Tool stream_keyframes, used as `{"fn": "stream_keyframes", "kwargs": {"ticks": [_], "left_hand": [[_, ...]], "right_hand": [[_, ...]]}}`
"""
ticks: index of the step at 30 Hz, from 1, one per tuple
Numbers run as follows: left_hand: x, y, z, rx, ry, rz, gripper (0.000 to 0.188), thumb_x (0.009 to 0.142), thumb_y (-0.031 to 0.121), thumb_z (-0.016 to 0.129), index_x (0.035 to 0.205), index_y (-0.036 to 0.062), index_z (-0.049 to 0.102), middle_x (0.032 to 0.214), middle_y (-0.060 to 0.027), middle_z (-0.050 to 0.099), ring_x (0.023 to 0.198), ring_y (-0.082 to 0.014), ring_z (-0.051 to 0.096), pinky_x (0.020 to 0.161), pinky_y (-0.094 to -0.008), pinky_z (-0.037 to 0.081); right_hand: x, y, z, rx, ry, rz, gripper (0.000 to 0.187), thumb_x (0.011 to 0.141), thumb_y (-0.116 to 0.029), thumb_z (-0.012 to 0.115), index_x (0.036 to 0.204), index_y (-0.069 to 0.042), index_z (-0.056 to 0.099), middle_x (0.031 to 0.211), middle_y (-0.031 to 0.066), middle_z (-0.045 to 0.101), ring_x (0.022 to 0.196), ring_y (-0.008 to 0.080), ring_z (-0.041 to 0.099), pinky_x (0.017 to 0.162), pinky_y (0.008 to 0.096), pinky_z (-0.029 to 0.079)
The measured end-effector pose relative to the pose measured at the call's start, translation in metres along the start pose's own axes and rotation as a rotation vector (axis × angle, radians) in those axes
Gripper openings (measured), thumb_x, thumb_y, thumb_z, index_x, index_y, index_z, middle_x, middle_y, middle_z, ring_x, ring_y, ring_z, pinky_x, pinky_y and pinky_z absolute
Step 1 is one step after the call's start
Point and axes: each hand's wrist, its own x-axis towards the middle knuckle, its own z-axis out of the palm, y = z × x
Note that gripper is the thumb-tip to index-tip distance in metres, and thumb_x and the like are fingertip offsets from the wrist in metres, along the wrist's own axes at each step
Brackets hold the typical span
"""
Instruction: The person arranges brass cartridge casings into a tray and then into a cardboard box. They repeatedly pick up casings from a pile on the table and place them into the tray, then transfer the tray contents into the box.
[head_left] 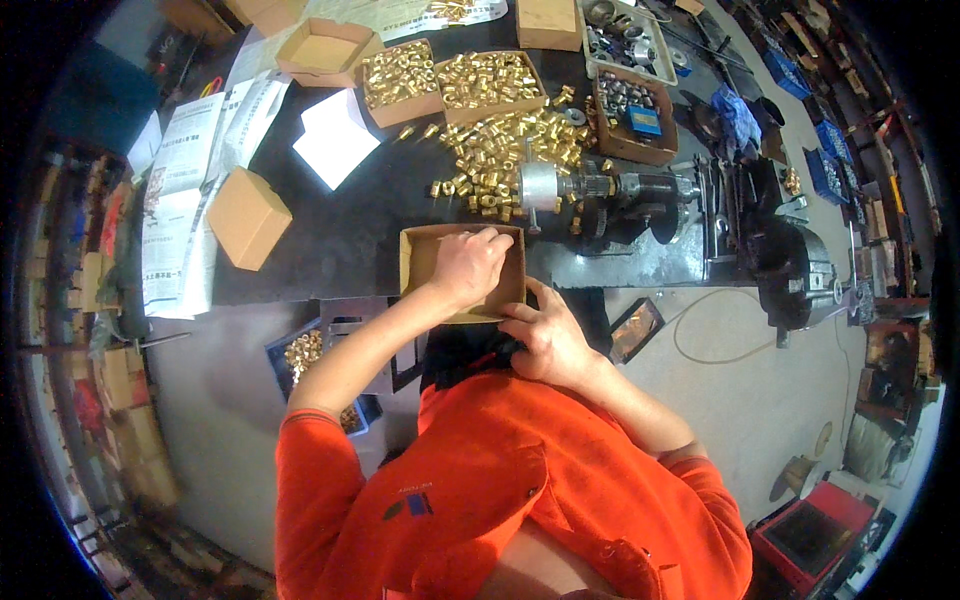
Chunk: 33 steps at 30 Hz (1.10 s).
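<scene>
An open, shallow cardboard box (418, 262) sits at the near edge of the dark workbench, close to my body. My left hand (468, 266) reaches into it, fingers curled together near its far right part; whatever they may hold is hidden. At the box's near right corner my right hand (548, 333) grips the wall between thumb and fingers. Just beyond the box lies a loose heap of brass fittings (485, 165). Right of that heap stands a bench fixture with a silver cylindrical head (538, 186).
Two cardboard boxes of brass fittings (490, 82) stand behind the heap. Farther right is a box of dark metal parts (635, 115). White paper (336, 140), a tan carton (249, 218) and newspaper (180, 220) lie left. A vise (795, 265) occupies the right end; a blue bin (290, 350) is below.
</scene>
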Motion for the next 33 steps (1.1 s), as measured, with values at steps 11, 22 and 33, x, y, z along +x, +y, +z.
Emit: {"fn": "stream_keyframes", "kwargs": {"ticks": [11,22,33], "left_hand": [[0.008,0.01,-0.002,-0.141,0.027,-0.107,0.016,0.078,0.012,0.061,0.09,0.0047,0.069,0.09,-0.0122,0.069,0.078,-0.0322,0.066,0.07,-0.0433,0.053],[0.009,0.01,0.003,0.0,-0.026,-0.042,0.016,0.078,0.011,0.058,0.091,0.0061,0.066,0.085,-0.0115,0.066,0.073,-0.0334,0.065,0.064,-0.0459,0.051],[0.007,0.007,-0.016,-0.038,-0.023,-0.019,0.018,0.082,0.025,0.061,0.089,0.0091,0.068,0.081,-0.0097,0.068,0.071,-0.0309,0.066,0.063,-0.0433,0.052]], "right_hand": [[0.001,0.0,-0.001,0.0,-0.021,0.015,0.037,0.056,-0.017,0.066,0.091,-0.006,0.07,0.109,0.0101,0.063,0.117,0.0471,0.045,0.099,0.0518,0.04],[0.003,-0.005,-0.004,-0.011,-0.007,0.019,0.038,0.055,-0.016,0.065,0.091,-0.005,0.071,0.11,0.0108,0.063,0.115,0.047,0.047,0.098,0.0524,0.042],[0.003,-0.003,-0.003,-0.008,-0.009,0.013,0.039,0.056,-0.015,0.065,0.093,-0.005,0.071,0.111,0.0114,0.064,0.116,0.0464,0.046,0.098,0.052,0.042]]}}
